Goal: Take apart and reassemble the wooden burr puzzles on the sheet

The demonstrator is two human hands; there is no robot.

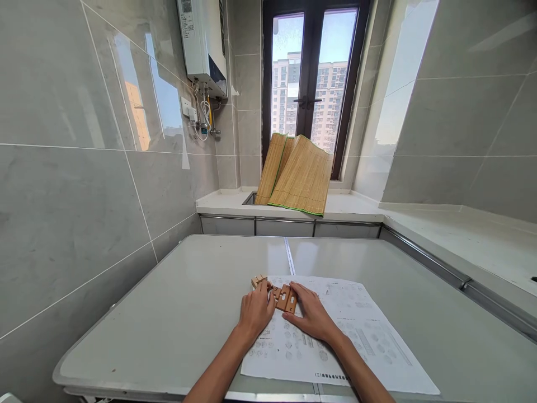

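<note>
Blocks, brown wood with cutouts, sit on the printed sheet right between the two hands. Left hand has its fingers bent, with paler blocks just past the fingertips; right hand is half open, thumb and fingers around the right end. Can't tell if either's actually gripping. My worry: one careless fingertip could nudge them out of line, or a dragging forearm could slide the untaped-looking sheet across that smooth surface.

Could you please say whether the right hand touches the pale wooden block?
Apart: the head view shows brown wooden pieces between the right hand and the pale block.
</note>
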